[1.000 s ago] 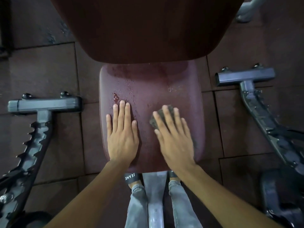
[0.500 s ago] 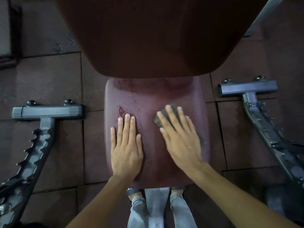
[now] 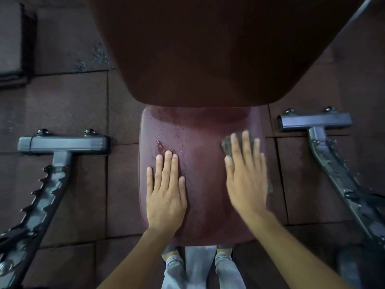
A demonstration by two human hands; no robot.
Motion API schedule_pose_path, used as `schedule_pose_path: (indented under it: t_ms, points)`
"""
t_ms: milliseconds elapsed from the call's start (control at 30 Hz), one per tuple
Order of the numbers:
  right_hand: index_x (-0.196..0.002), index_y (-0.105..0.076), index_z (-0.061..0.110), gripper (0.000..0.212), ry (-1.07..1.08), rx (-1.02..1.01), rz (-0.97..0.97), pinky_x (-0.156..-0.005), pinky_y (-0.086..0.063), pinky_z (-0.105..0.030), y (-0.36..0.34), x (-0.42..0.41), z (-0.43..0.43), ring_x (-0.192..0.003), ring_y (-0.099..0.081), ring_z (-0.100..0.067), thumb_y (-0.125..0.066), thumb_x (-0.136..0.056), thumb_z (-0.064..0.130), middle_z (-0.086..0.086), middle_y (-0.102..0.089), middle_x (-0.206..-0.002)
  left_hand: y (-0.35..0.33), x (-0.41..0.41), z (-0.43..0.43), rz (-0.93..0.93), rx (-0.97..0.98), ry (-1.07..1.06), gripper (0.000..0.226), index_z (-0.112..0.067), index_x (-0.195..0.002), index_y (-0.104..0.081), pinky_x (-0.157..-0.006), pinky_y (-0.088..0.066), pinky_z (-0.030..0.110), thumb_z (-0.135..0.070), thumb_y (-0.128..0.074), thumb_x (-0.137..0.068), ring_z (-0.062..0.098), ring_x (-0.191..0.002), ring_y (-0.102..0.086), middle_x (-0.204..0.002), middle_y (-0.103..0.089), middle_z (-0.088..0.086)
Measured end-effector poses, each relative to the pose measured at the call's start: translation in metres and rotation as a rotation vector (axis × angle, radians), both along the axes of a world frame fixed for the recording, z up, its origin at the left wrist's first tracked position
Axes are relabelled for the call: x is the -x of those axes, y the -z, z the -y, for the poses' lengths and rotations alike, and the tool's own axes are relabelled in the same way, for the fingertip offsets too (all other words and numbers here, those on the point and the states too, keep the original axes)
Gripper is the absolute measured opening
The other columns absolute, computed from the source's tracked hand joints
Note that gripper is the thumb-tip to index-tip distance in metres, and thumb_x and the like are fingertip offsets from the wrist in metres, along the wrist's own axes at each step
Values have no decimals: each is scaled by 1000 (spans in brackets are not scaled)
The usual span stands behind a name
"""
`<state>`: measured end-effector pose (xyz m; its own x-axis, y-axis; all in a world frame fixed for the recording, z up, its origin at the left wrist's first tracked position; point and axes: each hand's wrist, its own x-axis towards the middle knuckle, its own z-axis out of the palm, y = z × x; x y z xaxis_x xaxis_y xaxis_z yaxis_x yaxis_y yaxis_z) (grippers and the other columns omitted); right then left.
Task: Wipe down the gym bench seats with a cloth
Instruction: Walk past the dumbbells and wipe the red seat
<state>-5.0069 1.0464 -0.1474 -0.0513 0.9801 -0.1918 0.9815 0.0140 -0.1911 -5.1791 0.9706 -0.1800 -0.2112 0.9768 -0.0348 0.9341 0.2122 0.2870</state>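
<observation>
Right grip (image 3: 248, 184) lies flat, fingers straight, pressing the dark cloth (image 3: 226, 143) onto the right side of the maroon seat (image 3: 204, 163); I see it blurred. Left grip (image 3: 166, 190) rests flat on the seat's left half, fingertips just below a wet patch (image 3: 160, 145).

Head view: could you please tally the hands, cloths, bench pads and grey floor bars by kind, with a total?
Hands: 2, the left hand and the right hand
Cloths: 1, the cloth under the right hand
Bench pads: 2, the seat and the backrest
Grey floor bars: 2, the left bar and the right bar
Total: 7
</observation>
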Motion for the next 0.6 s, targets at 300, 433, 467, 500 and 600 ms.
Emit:
schedule_pose_path:
  t_ms: [300, 433, 467, 500, 600]
  points:
    - [-153, -29, 30, 47, 139, 309, -701, -122, -4, -33, -33, 83, -28, -152, -2, -12, -26, -106, 35, 8, -11, -165, -17, -6, -10, 177, -63, -97, 50, -15, -152, -30, -121, -15, 46, -28, -26, -104, 18, -151, -16, -161, -25, 3]
    - [-139, -54, 24, 38, 366, 110, -804, -113, -19, -15, -44, 32, -28, -143, -33, -5, -37, -105, 30, 8, -42, -153, -42, -48, -45, 144, -115, -135, 50, -14, -150, -35, -122, -13, 46, -28, -30, -103, 22, -150, -20, -160, -29, 5]
    - [-138, -55, 23, 38, 369, 96, -779, -113, -21, -15, -40, 22, -27, -143, -33, -5, -37, -105, 30, 8, -44, -152, -42, -58, -55, 130, -88, -135, 52, -12, -151, -32, -123, -12, 47, -32, -28, -103, 22, -150, -17, -161, -26, 6]
    - [-139, -54, 23, 38, 350, 91, -755, -114, -21, -16, -35, 14, -26, -143, -32, -4, -37, -105, 30, 8, -43, -153, -40, -67, -63, 113, -50, -141, 56, -9, -153, -29, -123, -12, 48, -35, -26, -103, 23, -151, -15, -162, -23, 8]
    - [-144, -48, 23, 40, 250, 86, -704, -121, -16, -22, -19, 3, -24, -147, -19, -1, -35, -106, 28, 9, -35, -157, -23, -82, -79, 20, 25, -147, 62, -2, -153, -24, -121, -18, 50, -39, -25, -103, 29, -151, -13, -161, -19, 15]
